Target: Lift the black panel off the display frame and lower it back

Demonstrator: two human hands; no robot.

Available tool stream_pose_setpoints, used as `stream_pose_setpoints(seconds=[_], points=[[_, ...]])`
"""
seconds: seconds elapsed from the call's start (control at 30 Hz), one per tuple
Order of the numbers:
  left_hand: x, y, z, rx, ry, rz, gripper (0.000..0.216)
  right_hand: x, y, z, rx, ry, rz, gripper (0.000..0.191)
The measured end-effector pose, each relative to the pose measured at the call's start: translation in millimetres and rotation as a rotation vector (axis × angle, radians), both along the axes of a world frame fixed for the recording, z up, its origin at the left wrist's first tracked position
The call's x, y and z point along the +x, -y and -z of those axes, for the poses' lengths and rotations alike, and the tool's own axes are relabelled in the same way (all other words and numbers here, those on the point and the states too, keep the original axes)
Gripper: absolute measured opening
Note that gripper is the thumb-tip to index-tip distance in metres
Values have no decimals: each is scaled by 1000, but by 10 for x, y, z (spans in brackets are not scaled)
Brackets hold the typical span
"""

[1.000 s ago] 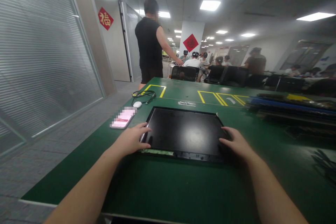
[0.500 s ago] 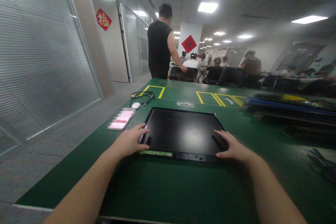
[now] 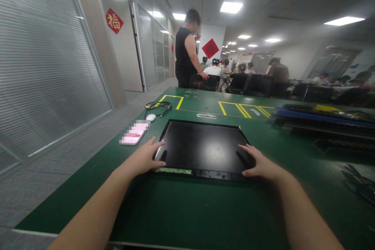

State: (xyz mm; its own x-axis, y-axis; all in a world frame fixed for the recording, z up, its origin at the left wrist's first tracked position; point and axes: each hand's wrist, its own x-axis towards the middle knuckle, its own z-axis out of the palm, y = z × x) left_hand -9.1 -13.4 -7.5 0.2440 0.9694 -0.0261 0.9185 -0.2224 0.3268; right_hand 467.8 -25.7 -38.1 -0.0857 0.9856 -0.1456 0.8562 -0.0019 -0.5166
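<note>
A black flat display panel point(image 3: 202, 144) lies face up on the green table, with a bare green circuit strip point(image 3: 174, 171) along its near edge at the left. My left hand point(image 3: 146, 156) is at the panel's left side, thumb and fingers spread over the edge. At the opposite side my right hand point(image 3: 260, 164) has the same spread shape, its thumb by the near right corner. Both hands look open; whether the palms or hidden fingers touch the panel's sides I cannot tell. Finger reflections show dark on the screen.
Left of the panel lie a phone point(image 3: 135, 132), a white mouse-like object point(image 3: 150, 117) and a coiled black cable point(image 3: 158, 107). Stacked dark and blue panels point(image 3: 319, 115) lie at the right, with black cables point(image 3: 360, 181) nearer. Beyond the green table point(image 3: 187, 211) stands a person point(image 3: 186, 54) in black.
My hands and the panel keep nearly the same place; the left fingers have spread slightly. The standing person in the background has shifted to the right and turned a little.
</note>
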Motion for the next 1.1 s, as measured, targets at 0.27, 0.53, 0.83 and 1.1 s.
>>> stream_pose_setpoints(seconds=[0.27,0.53,0.83,1.1], points=[[-41,-75,59,7,70,63,77,21,-17,26,31,-18,20,114],[-51,-93,90,22,74,78,76,19,-21,28,48,-13,16,110],[-97,-131,145,29,62,83,80,65,-156,194,216,-93,123,63],[-134,-239,203,104,-29,26,51,99,-260,264,417,17,251,37]])
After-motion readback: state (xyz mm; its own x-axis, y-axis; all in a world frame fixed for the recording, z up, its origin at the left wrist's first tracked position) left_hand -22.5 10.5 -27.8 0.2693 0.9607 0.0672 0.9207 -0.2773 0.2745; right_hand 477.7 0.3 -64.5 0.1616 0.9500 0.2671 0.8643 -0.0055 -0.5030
